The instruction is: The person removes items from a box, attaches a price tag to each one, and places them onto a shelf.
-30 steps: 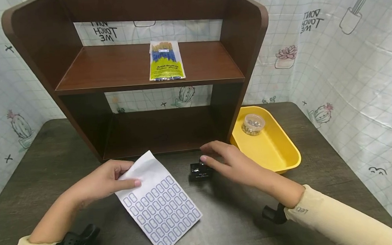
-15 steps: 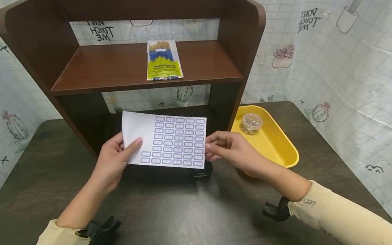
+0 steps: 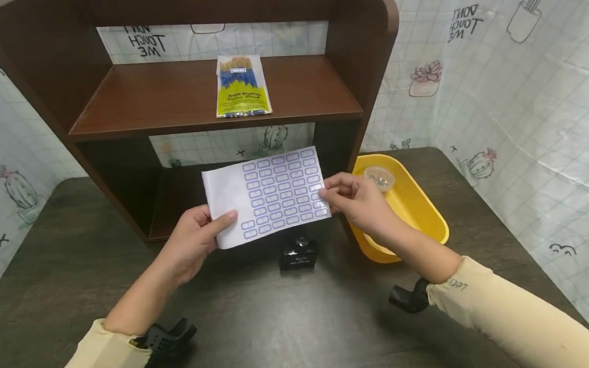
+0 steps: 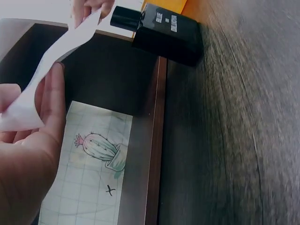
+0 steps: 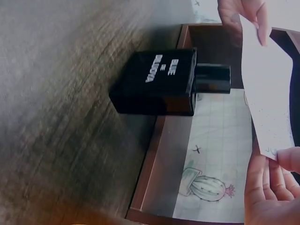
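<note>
Both hands hold up a white sheet of stickers [image 3: 286, 191] printed with rows of small blue-edged labels. My left hand [image 3: 192, 243] pinches its blank left end, thumb on top and fingers beneath. At the right edge, my right hand [image 3: 360, 205] pinches the sheet between thumb and fingers. Seen from the left wrist, the sheet [image 4: 56, 56] bends in a slight curve. A black perfume bottle [image 3: 299, 253] stands upright on the table just below and behind the sheet; its lettering and cap show in the right wrist view, where the bottle [image 5: 157, 82] appears sideways.
A dark brown two-level shelf [image 3: 130, 104] stands behind the hands, with a pack of artist brushes [image 3: 243, 88] on its upper board. To the right, a yellow tray [image 3: 425, 215] contains a round clear tub [image 3: 379, 177] of small pieces, partly behind the right hand.
The left hand has lifted the sticker sheet off the table and turned it sideways. The right hand has left the perfume bottle and taken the sheet's right edge; both then shifted right.
</note>
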{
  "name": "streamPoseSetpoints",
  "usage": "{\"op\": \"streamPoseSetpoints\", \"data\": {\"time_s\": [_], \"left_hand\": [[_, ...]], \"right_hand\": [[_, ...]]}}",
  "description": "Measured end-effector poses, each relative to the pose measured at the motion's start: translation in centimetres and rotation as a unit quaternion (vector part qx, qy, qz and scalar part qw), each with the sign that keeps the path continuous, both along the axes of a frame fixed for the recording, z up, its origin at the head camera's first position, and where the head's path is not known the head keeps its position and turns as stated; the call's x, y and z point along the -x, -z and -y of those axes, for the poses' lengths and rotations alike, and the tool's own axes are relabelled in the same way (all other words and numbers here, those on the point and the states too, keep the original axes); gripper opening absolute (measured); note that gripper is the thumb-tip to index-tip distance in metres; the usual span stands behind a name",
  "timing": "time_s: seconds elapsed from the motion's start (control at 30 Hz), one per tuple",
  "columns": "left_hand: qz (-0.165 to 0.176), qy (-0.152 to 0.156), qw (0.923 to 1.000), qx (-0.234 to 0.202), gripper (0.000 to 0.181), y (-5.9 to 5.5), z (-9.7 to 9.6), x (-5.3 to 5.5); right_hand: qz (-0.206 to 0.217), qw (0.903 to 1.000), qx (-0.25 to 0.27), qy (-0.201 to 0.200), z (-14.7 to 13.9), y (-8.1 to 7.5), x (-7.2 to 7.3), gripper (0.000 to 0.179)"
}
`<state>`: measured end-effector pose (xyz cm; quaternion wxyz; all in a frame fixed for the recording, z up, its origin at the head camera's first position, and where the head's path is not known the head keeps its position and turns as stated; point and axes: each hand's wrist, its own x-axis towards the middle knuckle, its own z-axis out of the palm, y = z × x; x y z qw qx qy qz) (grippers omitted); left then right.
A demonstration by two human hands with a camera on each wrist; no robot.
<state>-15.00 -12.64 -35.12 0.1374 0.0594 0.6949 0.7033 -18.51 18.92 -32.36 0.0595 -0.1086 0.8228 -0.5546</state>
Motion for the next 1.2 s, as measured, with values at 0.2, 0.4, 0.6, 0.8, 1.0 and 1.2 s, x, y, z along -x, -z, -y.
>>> {"op": "streamPoseSetpoints", "data": {"time_s": [0.2, 0.4, 0.6, 0.8, 1.0, 1.2], "left_hand": [[-0.011, -0.022, 0.9996, 0.012, 0.045, -0.1, -0.6, -0.2], [-0.017, -0.078, 0.9968, 0.001, 0.042, -0.1, -2.1, -0.4], [-0.027, -0.087, 0.9955, -0.028, 0.041, -0.1, -3.5, -0.4], [-0.036, -0.094, 0.9928, -0.064, 0.040, -0.3, -4.7, -1.2], [-0.033, -0.116, 0.9885, -0.091, 0.036, -0.5, -5.2, -1.7], [-0.030, -0.122, 0.9876, -0.094, 0.035, -0.4, -5.3, -1.8]], "right_hand": [[-0.117, 0.9906, -0.056, 0.041, 0.5, 0.0, 0.3, 0.026], [-0.311, 0.9383, -0.151, 0.018, 2.1, -0.1, -0.9, 0.021], [-0.362, 0.9145, -0.168, -0.067, 4.5, -0.1, -2.3, 0.022], [-0.388, 0.8988, -0.190, -0.075, 6.0, 0.0, -2.7, 0.025], [-0.399, 0.8926, -0.197, -0.074, 6.6, -0.1, -3.0, 0.026], [-0.400, 0.8922, -0.194, -0.078, 6.8, -0.3, -3.0, 0.021]]}}
